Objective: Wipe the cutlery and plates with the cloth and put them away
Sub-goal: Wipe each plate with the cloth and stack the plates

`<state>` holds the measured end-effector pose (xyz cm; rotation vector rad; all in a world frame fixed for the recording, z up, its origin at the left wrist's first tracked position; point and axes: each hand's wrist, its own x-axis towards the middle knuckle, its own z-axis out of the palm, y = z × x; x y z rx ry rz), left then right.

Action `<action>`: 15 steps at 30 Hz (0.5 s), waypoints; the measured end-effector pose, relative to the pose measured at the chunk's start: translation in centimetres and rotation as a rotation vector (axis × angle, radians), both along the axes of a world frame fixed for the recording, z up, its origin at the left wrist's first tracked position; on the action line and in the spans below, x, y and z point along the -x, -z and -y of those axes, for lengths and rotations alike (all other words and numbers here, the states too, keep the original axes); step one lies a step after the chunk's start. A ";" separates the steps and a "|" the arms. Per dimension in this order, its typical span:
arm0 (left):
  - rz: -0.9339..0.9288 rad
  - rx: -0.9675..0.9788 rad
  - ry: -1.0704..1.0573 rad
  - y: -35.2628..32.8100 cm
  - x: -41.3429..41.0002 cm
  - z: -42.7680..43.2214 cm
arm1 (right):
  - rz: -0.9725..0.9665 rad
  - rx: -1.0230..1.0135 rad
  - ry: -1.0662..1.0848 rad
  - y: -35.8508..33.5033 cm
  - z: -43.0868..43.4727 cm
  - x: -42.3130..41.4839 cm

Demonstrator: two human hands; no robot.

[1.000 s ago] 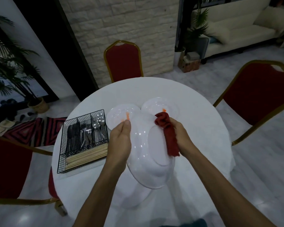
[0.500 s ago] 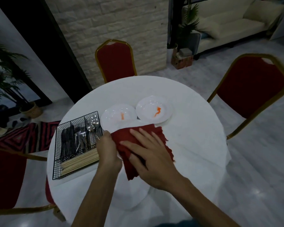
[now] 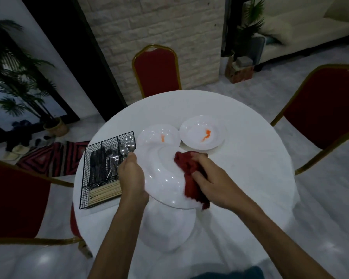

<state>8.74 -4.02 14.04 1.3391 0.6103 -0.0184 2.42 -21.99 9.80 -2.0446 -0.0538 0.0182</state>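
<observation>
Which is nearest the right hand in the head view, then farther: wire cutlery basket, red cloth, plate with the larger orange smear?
1. Red cloth, held in the right hand.
2. Plate with the larger orange smear, just beyond.
3. Wire cutlery basket, far left.

no text, label, brand, number or sign can be read anywhere in the frame.
</observation>
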 end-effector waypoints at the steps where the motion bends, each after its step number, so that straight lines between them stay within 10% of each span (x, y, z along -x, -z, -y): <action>1: 0.001 -0.026 0.006 0.0 0.1 0.2 | 0.115 0.016 -0.033 -0.3 -1.1 0.5; 10: 0.077 -0.169 0.157 -1.2 1.0 2.0 | -0.010 0.016 0.113 1.0 -0.5 -2.5; 15: 0.090 -0.195 0.183 -0.9 0.2 2.4 | 0.248 0.044 0.024 -0.9 -1.9 -1.1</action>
